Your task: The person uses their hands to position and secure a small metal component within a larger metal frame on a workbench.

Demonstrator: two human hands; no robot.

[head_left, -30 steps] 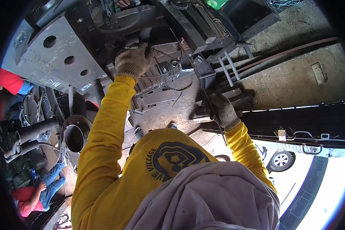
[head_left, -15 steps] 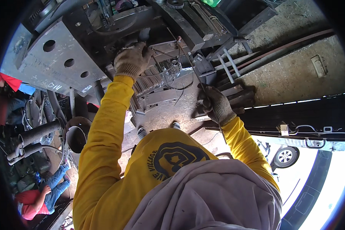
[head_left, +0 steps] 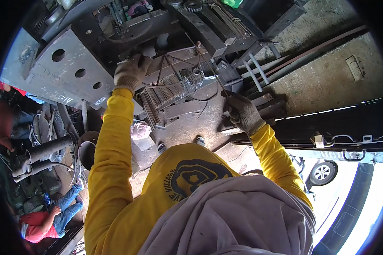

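Note:
My right hand, in a knitted work glove, is closed around a thin metal rod. The rod slants up and leftward from my fist toward the dark metal bench. My left hand, gloved too, is at the near edge of the bench with its fingers curled. Whatever those fingers grip, if anything, is hidden. Between my hands lies a stack of short, thin metal rods. Thin bent rods and a curved cable cross above this stack.
A large steel plate with round holes stands at the left. Heavy bars and a toothed gear lie at the far side. Pipes jut out at the left, near a seated person in red. Two grey bars project on the right.
My left hand has moved left and slightly nearer along the bench, uncovering more of the stacked rods and a pale pink cloth below. My right hand has shifted slightly right and nearer, keeping its rod.

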